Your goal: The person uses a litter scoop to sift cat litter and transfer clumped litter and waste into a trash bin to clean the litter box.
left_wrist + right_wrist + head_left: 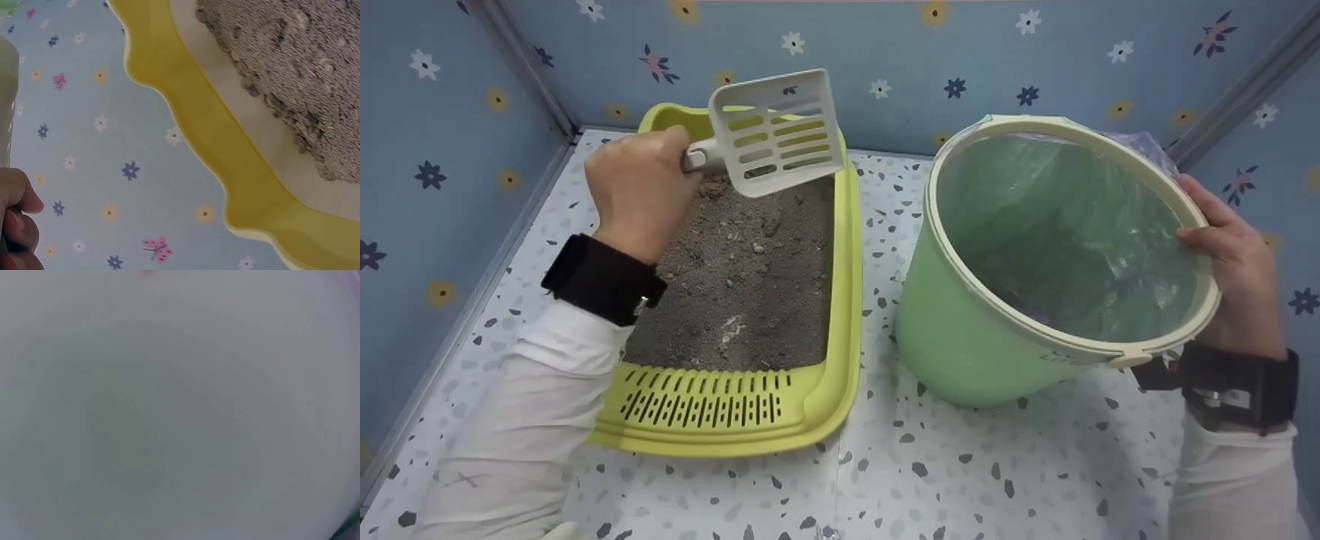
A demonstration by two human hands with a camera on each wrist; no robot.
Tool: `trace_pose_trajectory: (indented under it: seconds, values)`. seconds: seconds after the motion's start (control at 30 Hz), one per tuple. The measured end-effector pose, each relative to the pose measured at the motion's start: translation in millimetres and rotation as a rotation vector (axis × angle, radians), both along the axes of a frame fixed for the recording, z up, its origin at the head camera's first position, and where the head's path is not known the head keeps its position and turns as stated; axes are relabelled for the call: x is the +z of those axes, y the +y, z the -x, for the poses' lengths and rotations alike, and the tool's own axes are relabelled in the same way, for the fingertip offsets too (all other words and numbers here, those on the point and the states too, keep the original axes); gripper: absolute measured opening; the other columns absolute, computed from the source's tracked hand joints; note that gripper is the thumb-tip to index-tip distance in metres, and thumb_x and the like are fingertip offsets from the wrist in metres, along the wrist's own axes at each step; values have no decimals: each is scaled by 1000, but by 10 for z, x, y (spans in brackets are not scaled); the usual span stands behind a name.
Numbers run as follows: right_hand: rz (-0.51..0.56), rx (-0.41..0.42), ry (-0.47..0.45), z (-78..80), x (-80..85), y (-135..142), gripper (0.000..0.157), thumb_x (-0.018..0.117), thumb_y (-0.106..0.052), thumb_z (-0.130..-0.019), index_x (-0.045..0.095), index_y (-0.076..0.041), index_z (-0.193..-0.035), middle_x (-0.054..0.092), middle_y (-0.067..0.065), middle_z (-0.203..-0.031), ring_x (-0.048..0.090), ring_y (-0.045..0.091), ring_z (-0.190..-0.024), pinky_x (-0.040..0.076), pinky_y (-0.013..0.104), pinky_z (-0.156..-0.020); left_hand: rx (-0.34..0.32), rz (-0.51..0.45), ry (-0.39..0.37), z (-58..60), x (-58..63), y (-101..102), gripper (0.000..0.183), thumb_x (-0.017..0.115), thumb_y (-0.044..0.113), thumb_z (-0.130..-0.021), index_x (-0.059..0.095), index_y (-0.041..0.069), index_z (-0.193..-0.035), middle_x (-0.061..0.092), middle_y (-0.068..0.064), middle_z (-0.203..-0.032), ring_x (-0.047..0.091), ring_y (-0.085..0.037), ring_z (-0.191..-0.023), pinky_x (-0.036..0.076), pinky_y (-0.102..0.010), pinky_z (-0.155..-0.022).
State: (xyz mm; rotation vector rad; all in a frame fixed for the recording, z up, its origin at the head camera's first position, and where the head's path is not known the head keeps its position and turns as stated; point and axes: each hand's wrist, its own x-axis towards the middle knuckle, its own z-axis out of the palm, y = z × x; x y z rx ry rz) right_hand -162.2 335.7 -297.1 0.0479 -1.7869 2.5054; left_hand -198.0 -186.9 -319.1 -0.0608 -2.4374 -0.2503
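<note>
My left hand [641,187] grips the handle of a pale grey slotted litter scoop [769,131], raised over the back of a yellow-green litter box [847,300]. No litter shows on the scoop. Grey cat litter [750,277] with scattered lumps fills the box. On the right, my right hand [1234,255] holds the rim of a green trash bin [982,330], which is tilted and lined with a clear bag [1080,225]. In the left wrist view, curled fingers [19,194] show at the left edge. The right wrist view is blocked by a blurred pale surface.
Blue flowered panels [870,45] stand behind and at both sides. The floor [915,480] is white with grey speckles. A slotted front ledge [705,401] forms the near end of the litter box. Purple film [1147,150] sticks out behind the bin's rim.
</note>
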Motion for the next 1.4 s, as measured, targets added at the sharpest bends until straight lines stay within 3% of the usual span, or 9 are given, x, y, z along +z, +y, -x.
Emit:
trace_pose_trajectory:
  seconds: [0.17,0.4,0.53,0.67,0.77,0.87,1.13,1.27,1.4]
  values:
    - [-38,-70,51,-38,1,-11,55,48,10,-90,43,-11,-141,34,8,-148,47,17,-125,48,23,-88,60,59,-191,14,-98,-303,27,65,23,-86,57,3,-69,49,-9,-53,37,-23,-48,20,-31,-44]
    - [-197,-196,102,-222,23,-72,55,55,9,-88,43,-10,-139,41,10,-142,43,21,-129,48,19,-86,13,102,-319,-11,-245,-719,34,61,24,-83,47,7,-57,40,-6,-50,36,-25,-48,20,-33,-43]
    - [-473,-273,103,-404,31,-149,51,54,-1,-92,42,-13,-140,38,7,-146,40,18,-132,45,13,-87,-14,119,-426,-55,-273,-882,38,63,29,-82,43,10,-55,38,-4,-50,37,-24,-48,21,-34,-43]
    - [-873,-374,135,-610,36,-272,49,53,-12,-95,39,-18,-142,41,6,-144,45,14,-127,43,11,-90,-52,127,-503,-67,-304,-969,43,64,34,-81,40,12,-54,38,-3,-50,37,-22,-48,23,-33,-44]
    - [-1051,-447,301,-756,5,-400,48,55,-13,-94,43,-15,-141,45,9,-142,44,13,-128,38,19,-101,-67,122,-533,-60,-338,-1005,47,65,39,-82,40,12,-53,39,-3,-50,37,-22,-48,23,-34,-44]
    - [-1117,-486,521,-909,-33,-578,46,57,-20,-93,48,-8,-136,45,10,-142,38,19,-134,31,27,-108,-70,119,-551,-53,-379,-1039,40,65,37,-81,50,10,-57,42,-4,-51,38,-22,-49,25,-35,-44]
    - [-955,-426,945,-1279,-129,-1348,54,57,-34,-92,53,10,-122,48,26,-134,33,43,-134,20,56,-110,-71,120,-572,-42,-456,-1109,23,61,26,-81,61,9,-66,46,-6,-56,41,-24,-52,28,-38,-45]
    - [-904,-270,1082,-1379,-282,-1663,47,57,-25,-92,52,8,-125,45,24,-138,26,40,-138,12,61,-110,-78,155,-562,-30,-481,-1089,18,58,19,-80,58,9,-64,47,-7,-55,42,-24,-51,29,-38,-44]
    - [-957,-74,1123,-1432,-467,-1929,48,56,-20,-92,47,11,-128,41,24,-141,23,36,-140,15,53,-112,-90,201,-560,-10,-519,-1080,21,58,16,-78,51,9,-60,47,-7,-54,44,-25,-50,31,-40,-43]
